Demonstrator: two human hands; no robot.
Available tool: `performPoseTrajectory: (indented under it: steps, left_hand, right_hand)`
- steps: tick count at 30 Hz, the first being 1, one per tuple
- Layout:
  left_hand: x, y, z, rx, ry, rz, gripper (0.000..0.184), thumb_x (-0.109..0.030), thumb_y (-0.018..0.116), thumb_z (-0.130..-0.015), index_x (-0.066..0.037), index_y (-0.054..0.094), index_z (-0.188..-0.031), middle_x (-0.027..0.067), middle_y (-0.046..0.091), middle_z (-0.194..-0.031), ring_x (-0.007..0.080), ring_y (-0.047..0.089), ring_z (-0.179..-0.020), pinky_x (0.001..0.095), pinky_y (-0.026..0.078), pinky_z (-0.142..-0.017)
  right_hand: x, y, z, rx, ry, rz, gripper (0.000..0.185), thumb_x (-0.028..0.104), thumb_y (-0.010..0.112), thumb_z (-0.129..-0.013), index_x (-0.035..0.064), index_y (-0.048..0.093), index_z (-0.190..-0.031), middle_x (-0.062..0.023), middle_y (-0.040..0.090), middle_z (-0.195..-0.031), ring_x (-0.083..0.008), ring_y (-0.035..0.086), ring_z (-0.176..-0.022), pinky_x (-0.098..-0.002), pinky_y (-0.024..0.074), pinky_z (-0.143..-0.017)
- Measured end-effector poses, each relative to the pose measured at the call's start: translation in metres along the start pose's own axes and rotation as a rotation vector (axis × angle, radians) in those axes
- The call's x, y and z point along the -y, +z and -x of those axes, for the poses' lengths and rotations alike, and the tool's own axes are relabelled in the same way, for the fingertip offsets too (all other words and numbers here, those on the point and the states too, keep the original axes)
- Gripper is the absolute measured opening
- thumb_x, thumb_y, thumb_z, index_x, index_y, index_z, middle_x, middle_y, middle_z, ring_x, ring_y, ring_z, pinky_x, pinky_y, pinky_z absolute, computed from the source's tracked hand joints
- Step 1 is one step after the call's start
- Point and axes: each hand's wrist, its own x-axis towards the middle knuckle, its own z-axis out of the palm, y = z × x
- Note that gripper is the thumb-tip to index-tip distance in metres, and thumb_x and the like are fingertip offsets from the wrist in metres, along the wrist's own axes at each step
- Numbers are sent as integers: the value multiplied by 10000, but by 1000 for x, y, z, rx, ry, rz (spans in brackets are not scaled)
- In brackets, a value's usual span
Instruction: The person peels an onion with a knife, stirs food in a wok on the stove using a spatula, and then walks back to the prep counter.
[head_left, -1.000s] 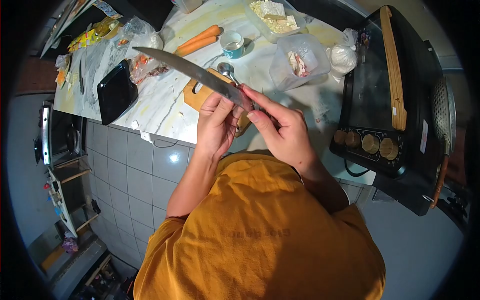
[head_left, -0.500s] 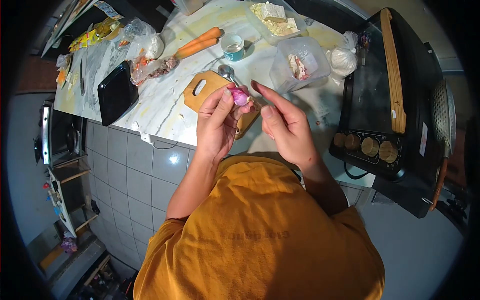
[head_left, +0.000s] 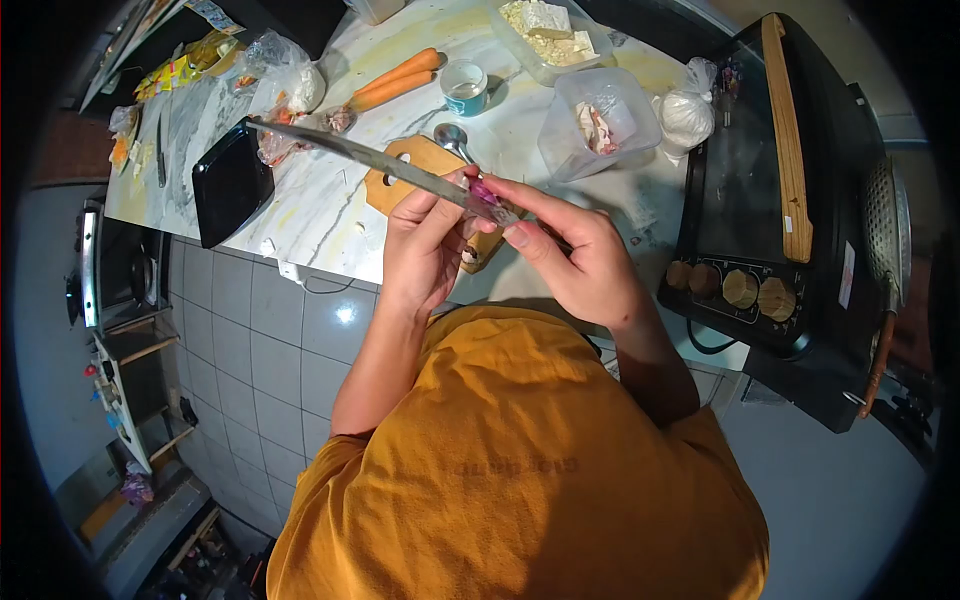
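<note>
My left hand [head_left: 418, 255] pinches a small purple shallot [head_left: 484, 190] between thumb and fingers, above the counter. The knife [head_left: 365, 158] is in my right hand [head_left: 585, 255], its long blade slanting up to the left across the front of my left hand. Near its handle end the blade lies against the shallot and partly covers it. My right index finger and thumb reach close to the shallot. Below the hands is a wooden cutting board [head_left: 430, 155], largely hidden by them. A metal spoon [head_left: 452, 138] lies at the board's far edge.
Carrots [head_left: 395, 82], a small tub [head_left: 464, 92], a plastic container with pinkish pieces [head_left: 560, 145] and one with tofu [head_left: 580, 62] stand behind. Left are a black tray [head_left: 228, 195] and plastic bags [head_left: 290, 85]. A black oven [head_left: 740, 200] flanks the right side.
My right hand has moved left to the shallot and turned. The knife blade, not discernible before, now shows broadly across my left hand. The shallot stays in my left hand.
</note>
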Motion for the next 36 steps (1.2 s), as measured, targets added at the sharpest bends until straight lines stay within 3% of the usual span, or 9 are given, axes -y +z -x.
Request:
performPoseTrajectory:
  steps: [6, 8, 9, 12, 15, 18, 26, 30, 36]
  left_hand:
    - [-10, -4, 1, 24, -146, -34, 275, -70, 532, -921, 77, 564, -1151, 153, 650, -1005, 199, 672, -782, 269, 576, -690]
    - [-11, -6, 0, 79, -205, 8, 286, -81, 534, -924, 93, 553, -1151, 154, 649, -985, 198, 673, -780, 266, 581, -692]
    - [-11, -7, 0, 79, -206, 8, 286, -81, 534, -924, 93, 553, -1151, 154, 649, -985, 198, 673, -780, 266, 581, -692]
    - [-11, -9, 0, 117, -254, 37, 299, -105, 537, -929, 101, 545, -1147, 148, 647, -960, 198, 672, -789, 260, 583, -688]
    - [-9, -7, 1, 69, -256, 20, 301, -124, 540, -932, 99, 547, -1135, 142, 645, -948, 195, 669, -790, 258, 582, -686]
    - [-8, -6, 2, 8, -264, -3, 294, -118, 544, -929, 97, 549, -1130, 147, 643, -959, 194, 667, -796, 262, 580, -681]
    - [-7, 2, 5, 14, -238, 53, 291, -126, 552, -925, 86, 556, -1123, 154, 651, -961, 214, 668, -792, 273, 574, -710]
    - [-7, 4, 4, 51, -236, 54, 280, -137, 537, -938, 66, 572, -1128, 168, 652, -977, 226, 674, -803, 280, 575, -724]
    - [-9, 4, 2, 12, -189, 18, 269, -119, 531, -939, 55, 576, -1140, 165, 658, -984, 232, 677, -823, 284, 578, -723]
  right_hand:
    - [4, -6, -2, 36, -107, 3, 350, 87, 609, -887, 49, 579, -1233, -83, 705, -892, -49, 531, -609, -209, 433, -554]
    - [16, -13, -2, 180, 61, 35, 361, 15, 577, -884, -14, 552, -1243, -104, 677, -1041, -73, 592, -843, -223, 478, -732]
    - [15, -13, -2, 180, 62, 34, 361, 15, 577, -884, -14, 552, -1243, -104, 677, -1041, -73, 592, -843, -223, 478, -732]
    - [3, -10, -2, 175, -45, 147, 361, 5, 593, -871, -10, 565, -1231, -105, 685, -1001, -72, 598, -788, -214, 478, -702]
    - [-2, -5, -1, 77, -153, 137, 366, 121, 635, -862, 117, 603, -1227, -60, 692, -791, -59, 463, -482, -229, 397, -472]
    - [-4, -5, 0, 89, -118, 177, 361, 128, 648, -854, 110, 613, -1213, -64, 686, -778, -68, 459, -476, -232, 395, -469]
    - [-15, 13, 6, -64, -66, -93, 314, 110, 623, -890, 26, 604, -1192, -95, 701, -897, -74, 603, -702, -233, 469, -619]
    - [-16, 10, 9, -84, 77, -330, 311, 121, 583, -927, -19, 577, -1204, -77, 677, -1012, -63, 574, -789, -218, 460, -683]
    - [-10, 7, 10, -30, 200, -462, 348, 158, 545, -956, -22, 537, -1253, 10, 600, -915, -34, 465, -736, -190, 430, -661]
